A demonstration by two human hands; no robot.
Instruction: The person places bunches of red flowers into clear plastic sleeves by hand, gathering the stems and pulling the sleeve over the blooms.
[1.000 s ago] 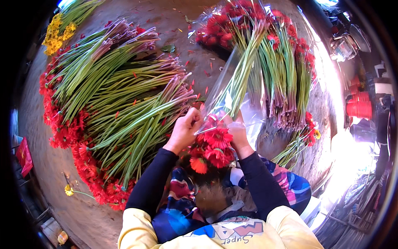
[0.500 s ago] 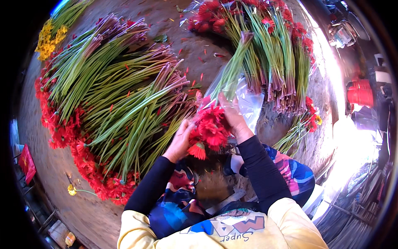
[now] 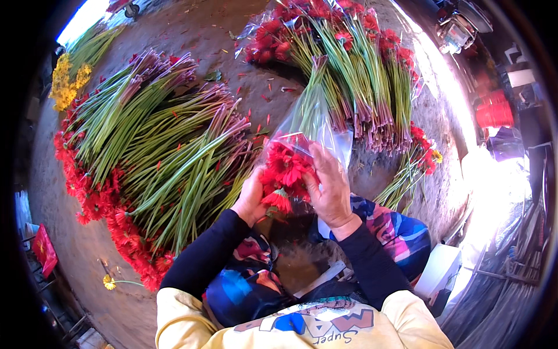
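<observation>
A bunch of red gerbera daisies (image 3: 286, 166) lies between my hands, flower heads toward me and green stems pointing away. A clear plastic sleeve (image 3: 334, 136) surrounds the stems and reaches over the heads. At the left of the blooms my left hand (image 3: 251, 196) is closed on the bunch and the sleeve's edge; its fingertips are partly hidden. My right hand (image 3: 330, 183) grips the sleeve on the right side, thumb against the petals and fingers along the plastic.
Loose red gerberas (image 3: 157, 151) are heaped on the ground at left. Sleeved bunches (image 3: 366, 87) lie at the far right, with a few loose stems (image 3: 404, 183) nearer. Yellow flowers (image 3: 67, 81) sit far left. A white box (image 3: 439, 267) stands beside my right leg.
The sleeve now extends over the flower heads, where before they showed bare. My right hand has come back toward me and turned, its fingers now lying along the plastic. The view has shifted slightly.
</observation>
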